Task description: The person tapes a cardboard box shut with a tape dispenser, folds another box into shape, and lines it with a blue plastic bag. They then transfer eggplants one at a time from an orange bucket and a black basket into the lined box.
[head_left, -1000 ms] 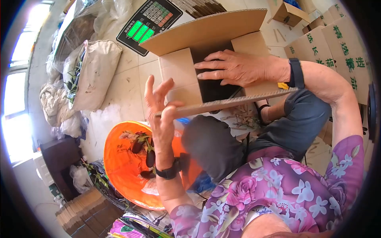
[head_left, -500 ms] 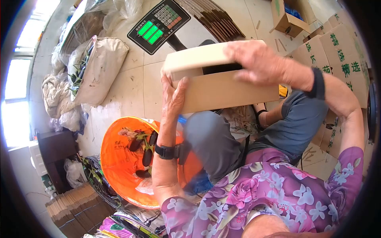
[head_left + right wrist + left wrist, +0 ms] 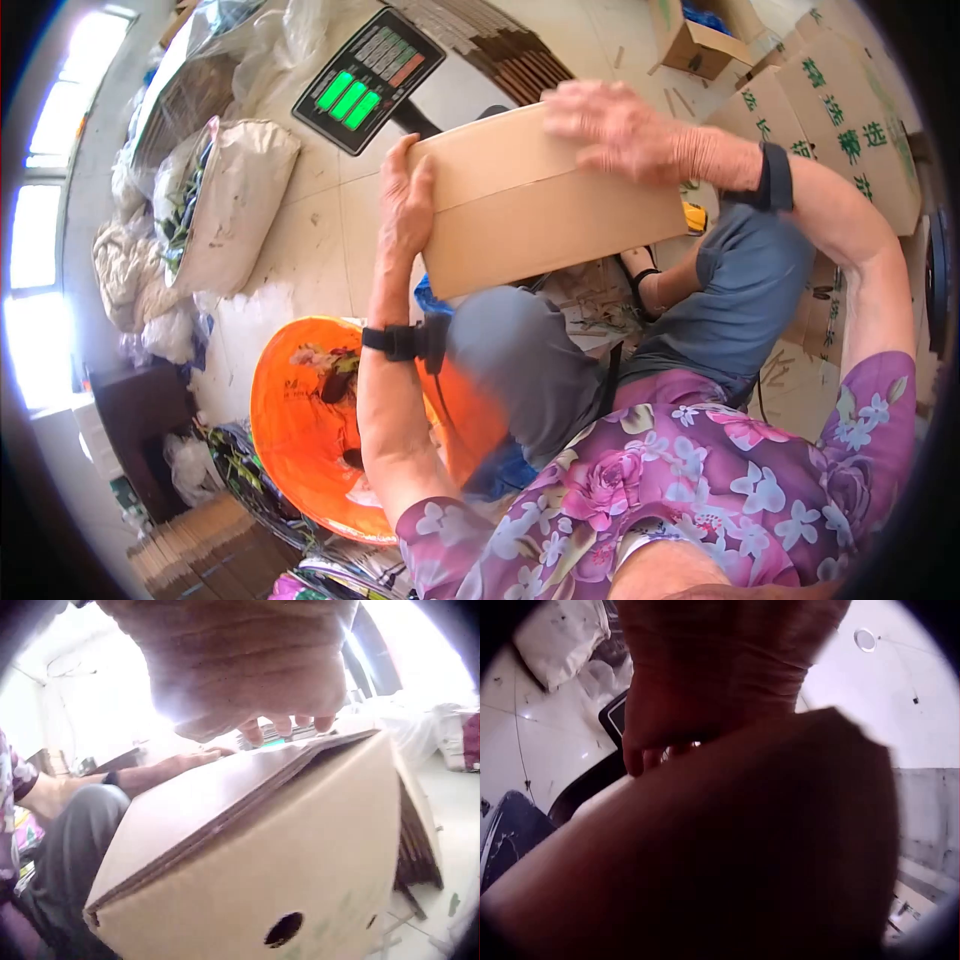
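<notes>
A brown cardboard box (image 3: 560,215) lies above my lap, its two long top flaps folded down and meeting at a seam. My left hand (image 3: 406,205) lies along its left end, fingers fairly straight, thumb at the top edge. The right hand (image 3: 620,130), blurred, lies over the far right part of the lid with its fingers extended. From the right wrist, the box's end (image 3: 255,862) shows a round hole, and a narrow gap runs under the top flap. A dark, blurred surface fills much of the left wrist view below my left hand (image 3: 712,682).
An orange tub (image 3: 300,430) with eggplants stands by my left knee. Beyond the box is a scale display (image 3: 368,80) with green screens, beside stacked flat cardboard (image 3: 510,50). Printed cartons (image 3: 830,120) stand at right; a white sack (image 3: 235,200) lies at left.
The box's flaps have gone from standing up to folded down over the opening. My right hand has moved from inside the box to its lid, and my left hand to its left end.
</notes>
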The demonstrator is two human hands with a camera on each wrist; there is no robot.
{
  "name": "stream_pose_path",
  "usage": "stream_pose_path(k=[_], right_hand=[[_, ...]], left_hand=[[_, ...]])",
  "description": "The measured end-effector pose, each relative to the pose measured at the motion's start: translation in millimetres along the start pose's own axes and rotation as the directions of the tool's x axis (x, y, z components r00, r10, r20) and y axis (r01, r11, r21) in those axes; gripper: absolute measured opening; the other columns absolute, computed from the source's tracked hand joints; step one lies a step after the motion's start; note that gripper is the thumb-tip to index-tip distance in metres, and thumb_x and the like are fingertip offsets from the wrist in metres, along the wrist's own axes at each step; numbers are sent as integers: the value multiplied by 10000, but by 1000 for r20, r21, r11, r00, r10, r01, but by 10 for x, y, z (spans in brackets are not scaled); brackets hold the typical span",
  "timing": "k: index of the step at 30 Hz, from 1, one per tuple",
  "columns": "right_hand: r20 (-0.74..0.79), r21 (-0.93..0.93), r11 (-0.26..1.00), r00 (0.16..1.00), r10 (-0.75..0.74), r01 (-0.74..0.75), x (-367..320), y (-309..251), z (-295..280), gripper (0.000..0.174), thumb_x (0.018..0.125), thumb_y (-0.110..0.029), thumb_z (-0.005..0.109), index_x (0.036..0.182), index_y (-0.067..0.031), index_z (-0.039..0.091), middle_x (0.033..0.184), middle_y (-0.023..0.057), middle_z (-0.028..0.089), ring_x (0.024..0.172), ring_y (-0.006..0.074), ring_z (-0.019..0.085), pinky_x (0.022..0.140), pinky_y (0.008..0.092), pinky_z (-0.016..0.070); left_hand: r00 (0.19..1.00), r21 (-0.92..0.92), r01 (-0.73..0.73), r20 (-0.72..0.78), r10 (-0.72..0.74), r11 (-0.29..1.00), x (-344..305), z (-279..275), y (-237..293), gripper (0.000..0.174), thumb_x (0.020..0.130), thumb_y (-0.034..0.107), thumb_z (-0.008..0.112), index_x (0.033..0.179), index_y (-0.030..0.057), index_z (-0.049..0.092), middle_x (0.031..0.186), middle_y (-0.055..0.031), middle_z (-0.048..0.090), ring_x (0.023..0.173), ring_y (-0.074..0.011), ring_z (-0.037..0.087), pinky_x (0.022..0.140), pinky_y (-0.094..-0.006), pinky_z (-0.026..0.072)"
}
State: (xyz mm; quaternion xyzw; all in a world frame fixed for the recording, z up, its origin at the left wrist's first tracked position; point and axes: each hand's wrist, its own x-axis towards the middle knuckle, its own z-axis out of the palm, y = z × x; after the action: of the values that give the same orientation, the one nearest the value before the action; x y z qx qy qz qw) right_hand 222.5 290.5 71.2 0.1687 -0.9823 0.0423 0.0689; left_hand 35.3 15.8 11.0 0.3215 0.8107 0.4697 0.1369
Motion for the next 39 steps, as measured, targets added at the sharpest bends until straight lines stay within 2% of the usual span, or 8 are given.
stream_pose_path(k=[6,9,15,21,28,31,33,39], right_hand=[[196,129,916,916,351,-379,-433,767,-213,510,1045,-375,387,1403,-13,418,1492,214,365,1370,329,379,1134,380,313],[287,675,523,838,464,-521,-535,545,-10,663,1026,-513,365,1481,-33,313,1527,214,299,1412,333,319,1163,385,262],[-12,690,515,704,710,-508,-303,113,259,595,998,-487,464,1428,-85,380,1372,177,474,1306,295,440,1102,372,326],[-155,653,593,683,713,-471,-259,-98,284,466,970,-341,520,1322,-40,467,1290,213,525,1230,356,495,1069,403,361],[-161,584,629,686,710,-514,-299,-219,201,403,993,-244,484,1333,-32,450,1252,206,531,1187,350,516,1038,396,386],[-165,560,638,683,711,-529,-300,-247,182,411,992,-233,481,1346,-30,436,1249,205,523,1180,350,513,1035,399,385],[-171,552,650,692,701,-522,-299,-273,173,414,990,-229,479,1353,-35,432,1258,208,516,1199,353,497,1044,404,377],[-52,601,645,782,621,-472,-489,-129,133,486,974,-291,488,1392,-55,408,1337,214,474,1286,320,428,1081,398,342]], left_hand=[[999,-13,29,-21,-29,999,-23,-33,126,453,988,287,473,1370,44,455,1322,-198,518,1224,-315,509,1050,-377,381],[999,-20,16,-27,-16,1000,-28,34,177,448,991,286,467,1369,45,451,1321,-190,518,1225,-306,505,1050,-374,378],[996,27,86,-16,-86,996,-49,48,400,450,1008,323,442,1386,78,442,1335,-143,517,1201,-261,507,1054,-330,363],[943,-447,328,212,-257,832,-173,-168,320,539,1020,434,435,1409,63,406,1309,-113,505,1179,-185,509,983,-312,427],[945,-706,315,292,-145,634,-231,-174,242,847,970,692,260,1559,97,134,1582,-223,171,1465,-315,205,1178,-402,233],[951,-661,307,234,-201,685,-235,-163,351,779,997,651,252,1530,83,232,1539,-195,289,1409,-305,315,1144,-403,289],[975,-267,223,85,-207,938,-227,-151,415,622,1032,514,343,1440,47,379,1419,-201,453,1284,-322,457,1074,-401,362],[999,241,-39,-17,44,970,-180,-19,313,391,1020,296,458,1263,-3,530,1173,-201,592,1092,-308,566,956,-364,434]])
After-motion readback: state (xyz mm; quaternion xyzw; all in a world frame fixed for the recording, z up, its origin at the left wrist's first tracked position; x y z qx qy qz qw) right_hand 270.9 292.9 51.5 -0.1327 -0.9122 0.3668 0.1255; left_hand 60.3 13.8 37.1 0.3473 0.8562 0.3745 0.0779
